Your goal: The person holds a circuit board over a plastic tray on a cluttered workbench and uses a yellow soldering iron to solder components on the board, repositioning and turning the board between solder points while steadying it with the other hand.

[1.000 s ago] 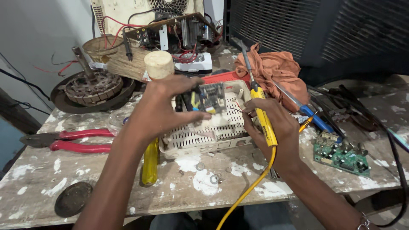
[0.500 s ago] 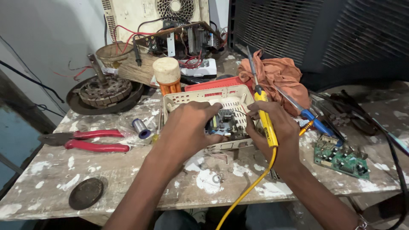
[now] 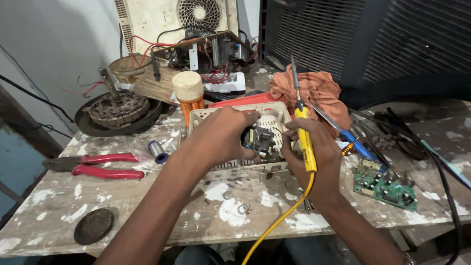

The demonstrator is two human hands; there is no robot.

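My left hand grips a small circuit board with dark components, held over a cream slotted plastic basket. My right hand is closed around a yellow-handled soldering iron whose metal tip points up and away; its yellow cord runs down toward me. The fingers of my right hand also touch the board's right side.
Red-handled pliers and a solder spool lie left. A fan motor, an orange jar with a cream lid, an orange rag, a blue screwdriver and a green circuit board surround the basket. A dark disc lies near the front edge.
My left hand has moved down and right with the small board, now lower over the basket. The view has shifted, and the solder spool has come into sight.
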